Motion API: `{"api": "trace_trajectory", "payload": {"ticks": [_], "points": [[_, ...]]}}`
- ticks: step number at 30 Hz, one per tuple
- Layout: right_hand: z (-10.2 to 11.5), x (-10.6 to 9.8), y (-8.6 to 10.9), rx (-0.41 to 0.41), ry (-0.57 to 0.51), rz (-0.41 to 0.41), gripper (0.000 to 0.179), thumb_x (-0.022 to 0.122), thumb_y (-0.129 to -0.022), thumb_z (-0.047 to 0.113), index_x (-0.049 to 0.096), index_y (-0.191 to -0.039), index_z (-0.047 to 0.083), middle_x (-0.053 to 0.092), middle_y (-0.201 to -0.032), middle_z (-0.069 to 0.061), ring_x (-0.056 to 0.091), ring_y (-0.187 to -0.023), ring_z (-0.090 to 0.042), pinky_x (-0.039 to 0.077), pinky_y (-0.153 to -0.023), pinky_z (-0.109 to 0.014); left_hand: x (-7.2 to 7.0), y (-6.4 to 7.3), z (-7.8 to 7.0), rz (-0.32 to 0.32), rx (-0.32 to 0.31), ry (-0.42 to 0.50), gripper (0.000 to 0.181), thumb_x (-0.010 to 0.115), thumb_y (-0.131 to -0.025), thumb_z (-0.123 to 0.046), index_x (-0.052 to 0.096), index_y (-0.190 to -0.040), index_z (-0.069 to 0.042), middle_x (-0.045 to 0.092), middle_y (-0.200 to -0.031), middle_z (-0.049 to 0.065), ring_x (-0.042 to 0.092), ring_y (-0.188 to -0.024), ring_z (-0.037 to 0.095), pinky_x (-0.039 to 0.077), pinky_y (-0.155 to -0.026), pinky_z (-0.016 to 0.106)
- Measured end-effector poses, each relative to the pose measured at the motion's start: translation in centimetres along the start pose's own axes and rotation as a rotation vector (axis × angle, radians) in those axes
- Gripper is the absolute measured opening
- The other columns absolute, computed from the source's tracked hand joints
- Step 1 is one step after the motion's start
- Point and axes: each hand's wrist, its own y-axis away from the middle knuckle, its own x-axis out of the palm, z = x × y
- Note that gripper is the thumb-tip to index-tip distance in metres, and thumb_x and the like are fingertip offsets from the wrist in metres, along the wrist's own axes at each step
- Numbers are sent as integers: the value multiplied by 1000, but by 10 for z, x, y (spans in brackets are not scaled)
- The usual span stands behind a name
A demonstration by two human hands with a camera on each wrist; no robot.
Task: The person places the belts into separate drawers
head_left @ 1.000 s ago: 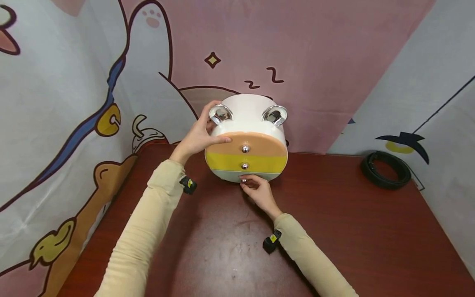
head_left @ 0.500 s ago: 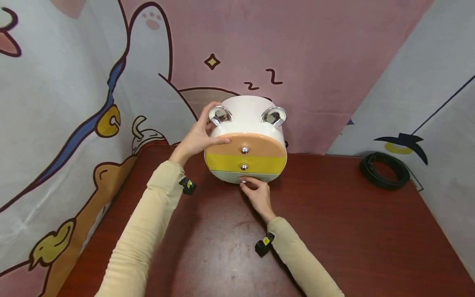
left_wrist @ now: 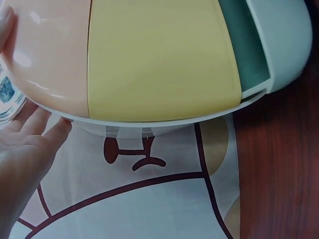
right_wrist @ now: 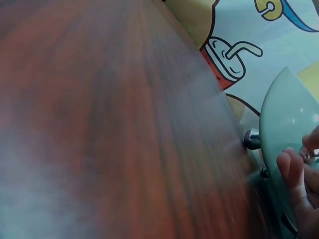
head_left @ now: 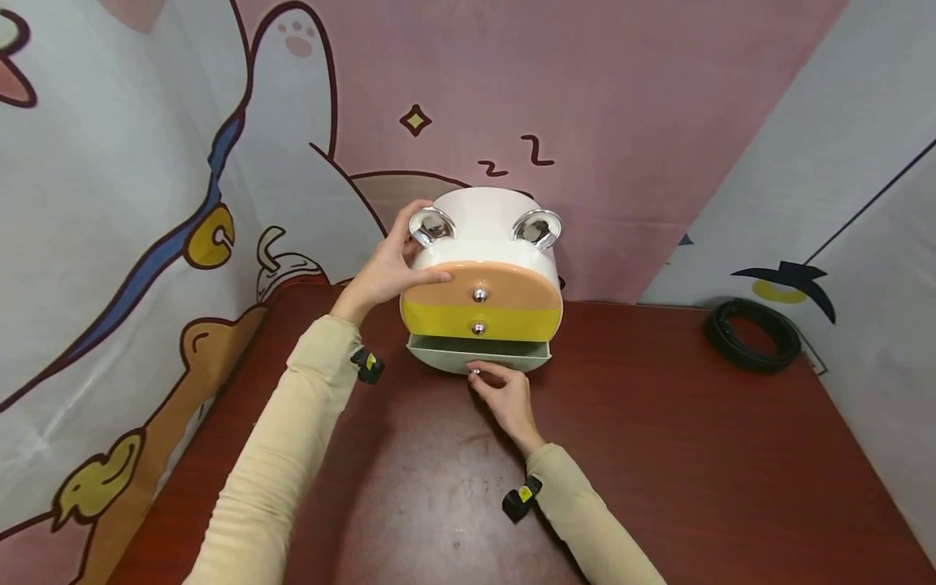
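A small white drawer cabinet (head_left: 484,223) with two silver ears stands on the table in the head view. Its front has an orange band, a yellow band and a pale green bottom drawer (head_left: 439,355), each with a silver knob. That bottom drawer sticks partway out, its dark inside showing as a gap (left_wrist: 249,55) in the left wrist view. My left hand (head_left: 383,272) grips the cabinet's upper left side, thumb on the orange front and fingers behind the ear. My right hand (head_left: 509,402) pinches the bottom drawer's knob (head_left: 475,372) between thumb and fingertips.
The reddish-brown table (head_left: 658,455) runs back to a printed cartoon backdrop (head_left: 600,122) close behind the cabinet. At the far right lies a black ring-shaped coil (head_left: 753,335). Silver feet (right_wrist: 252,139) show under the cabinet in the right wrist view.
The pale green bottom drawer has slid out toward me, with my right hand moving back on its knob. My left hand keeps its hold on the cabinet.
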Motion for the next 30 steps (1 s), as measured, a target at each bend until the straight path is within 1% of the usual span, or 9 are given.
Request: {"api": "trace_trajectory", "payload": {"ticks": [4,8,12,15,17,24,28,29,30], "points": [[22,-6,9,10,-24,56,15,70,-86,-4,73,-101,-5,70,-95,-18,59,-63,-22,44,-57,-19,0,1,-1,1,-7,6,96,77,-78,7,15,-149,-12,36,-144,16,46,-126,29,41,-97,45],[26,-7,14,27,-35,91,17,69,-86,-4,72,-102,-7,70,-95,-20,58,-60,-20,44,-54,-19,0,1,0,0,-7,0,97,77,-77,7,15,-149,-12,34,-146,16,44,-129,28,40,-98,46],[10,-6,17,26,-37,95,16,71,-86,-2,73,-102,-3,71,-90,-15,57,-58,-13,43,-51,-18,0,1,1,4,3,-8,97,77,-77,8,14,-149,-10,32,-147,18,43,-130,29,39,-98,48],[-2,-6,18,35,-33,100,17,72,-86,2,75,-103,4,72,-90,-9,57,-60,-10,43,-53,-18,0,1,0,3,6,-1,97,77,-77,8,14,-149,-10,33,-146,18,44,-129,30,40,-97,49],[-4,-7,19,32,-17,106,18,73,-86,4,76,-103,8,72,-91,-7,56,-60,-8,43,-53,-19,0,1,0,0,6,0,97,76,-77,8,14,-149,-10,34,-145,17,45,-128,30,40,-96,49],[-1,-12,23,-101,170,129,21,74,-85,3,77,-104,12,73,-96,2,61,-74,-3,46,-58,-23,1,1,-1,-1,-1,-3,97,77,-77,8,14,-150,-10,34,-146,17,45,-128,30,40,-97,49],[2,-14,26,-131,210,144,22,74,-84,3,77,-103,14,73,-96,5,57,-65,-5,44,-54,-25,1,1,-2,-4,-6,-1,98,76,-77,8,13,-150,-11,33,-147,17,45,-128,30,41,-96,48],[2,-14,27,-135,216,146,22,75,-84,2,77,-103,14,73,-96,5,59,-69,-5,46,-57,-25,1,1,-2,-5,-9,0,98,76,-77,8,14,-150,-11,33,-147,17,45,-127,31,41,-96,47],[2,-14,28,-139,218,148,22,75,-84,3,77,-103,14,73,-95,5,58,-67,-5,46,-56,-25,1,1,-2,-6,-11,3,97,76,-78,8,14,-150,-11,33,-146,16,46,-126,31,42,-95,47]]}}
